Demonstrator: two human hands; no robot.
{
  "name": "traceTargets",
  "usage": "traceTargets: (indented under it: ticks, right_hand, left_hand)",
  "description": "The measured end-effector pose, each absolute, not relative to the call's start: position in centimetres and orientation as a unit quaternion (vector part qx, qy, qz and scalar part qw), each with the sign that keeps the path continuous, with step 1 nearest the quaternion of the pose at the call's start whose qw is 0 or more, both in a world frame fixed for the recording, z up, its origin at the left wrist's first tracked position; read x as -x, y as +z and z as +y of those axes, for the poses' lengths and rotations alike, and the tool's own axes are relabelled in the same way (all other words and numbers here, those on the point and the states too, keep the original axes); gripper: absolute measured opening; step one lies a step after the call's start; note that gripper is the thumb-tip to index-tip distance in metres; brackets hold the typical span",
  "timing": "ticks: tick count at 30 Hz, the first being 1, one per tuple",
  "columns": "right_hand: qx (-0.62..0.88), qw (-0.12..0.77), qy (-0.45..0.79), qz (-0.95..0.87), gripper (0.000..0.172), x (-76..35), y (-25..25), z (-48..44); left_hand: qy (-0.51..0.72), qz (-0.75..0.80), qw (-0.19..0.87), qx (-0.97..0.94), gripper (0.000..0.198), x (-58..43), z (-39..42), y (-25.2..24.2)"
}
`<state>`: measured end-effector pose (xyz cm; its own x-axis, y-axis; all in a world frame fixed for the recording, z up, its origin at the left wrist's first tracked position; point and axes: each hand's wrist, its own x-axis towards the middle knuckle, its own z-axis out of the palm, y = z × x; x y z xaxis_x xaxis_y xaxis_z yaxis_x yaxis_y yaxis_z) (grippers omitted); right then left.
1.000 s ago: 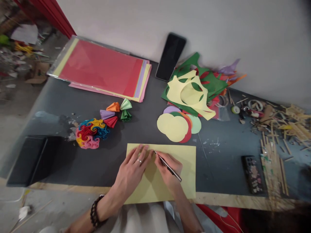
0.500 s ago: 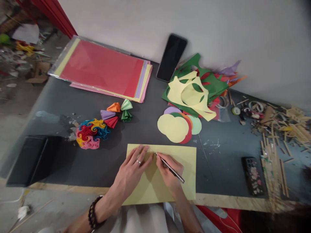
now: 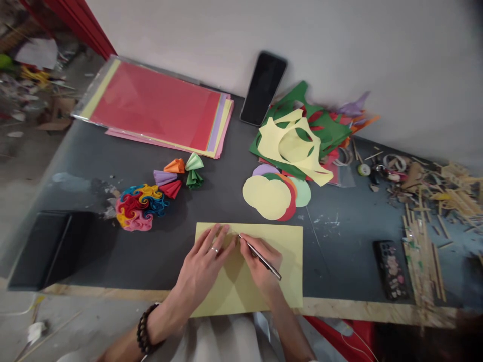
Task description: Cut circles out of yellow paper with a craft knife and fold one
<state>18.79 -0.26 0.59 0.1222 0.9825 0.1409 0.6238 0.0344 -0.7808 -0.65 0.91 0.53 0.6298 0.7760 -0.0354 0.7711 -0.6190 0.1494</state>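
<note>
Your right hand (image 3: 261,269) grasped a pen (image 3: 260,257), fingers closed around its barrel; the tip stood just beside your left fingers; your left hand (image 3: 202,266) lay over the yellow sheet (image 3: 290,251), fingers extended, unclenched; the sheet lay at the table's near edge, below overlapping paper discs (image 3: 273,200).

From here I see a pale-yellow rectangular paper sheet (image 3: 236,289) at lower centre, a slim silver-and-black pen (image 3: 260,257), and, centre left, a swirl-patterned curly cluster (image 3: 140,207) in red, yellow, blue and pink.
</note>
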Motion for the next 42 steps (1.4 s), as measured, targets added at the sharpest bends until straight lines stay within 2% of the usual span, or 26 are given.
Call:
traceTargets:
  ticks: [3,13,32,42]
  right_hand:
    - [0.655,0.37,0.24,-0.614,0.026,-18.7,0.6,-0.2]
    - [0.657,0.342,0.193,-0.643,0.019,-18.6,0.2,-0.8]
    - [0.69,0.344,0.202,-0.604,0.018,-17.9,0.0,-2.7]
    - [0.684,0.315,0.185,-0.631,0.026,-17.8,-0.4,-3.7]
  left_hand:
    - [0.017,0.438,0.073,-0.896,0.061,0.5,0.9,0.7]
    - [0.024,0.433,0.058,-0.899,0.057,0.5,1.0,0.8]
    - [0.019,0.438,0.059,-0.897,0.065,0.5,0.8,0.6]
    - [0.027,0.422,0.079,-0.903,0.068,1.1,1.2,1.2]
